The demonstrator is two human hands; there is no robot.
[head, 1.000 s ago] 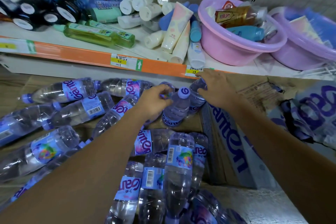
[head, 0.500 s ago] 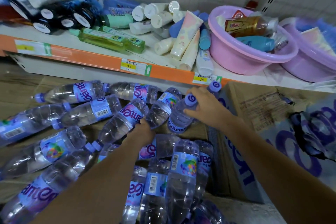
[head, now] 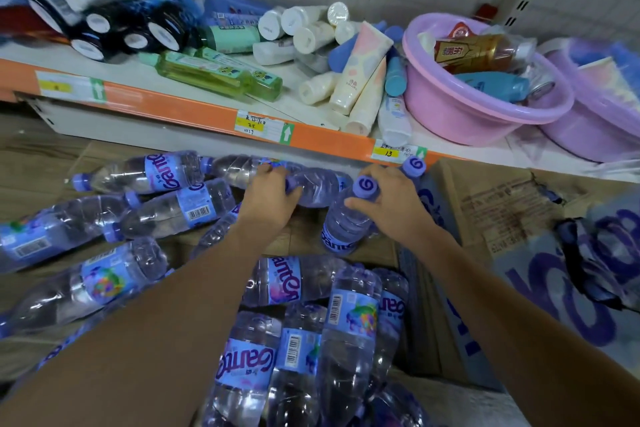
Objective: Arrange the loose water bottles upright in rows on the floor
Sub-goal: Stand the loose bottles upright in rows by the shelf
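Mid-frame, your right hand pinches the upright clear plastic purple-capped bottle; your left hand grips a lying clear bottle.

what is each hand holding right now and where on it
The right hand holds an upright water bottle at its neck, just under the cap. The left hand has its grip on the shoulder of a lying bottle.

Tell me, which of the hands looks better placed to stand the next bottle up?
Probably the left hand: it already grips a lying bottle beside the row. The right hand is busy holding an upright bottle.
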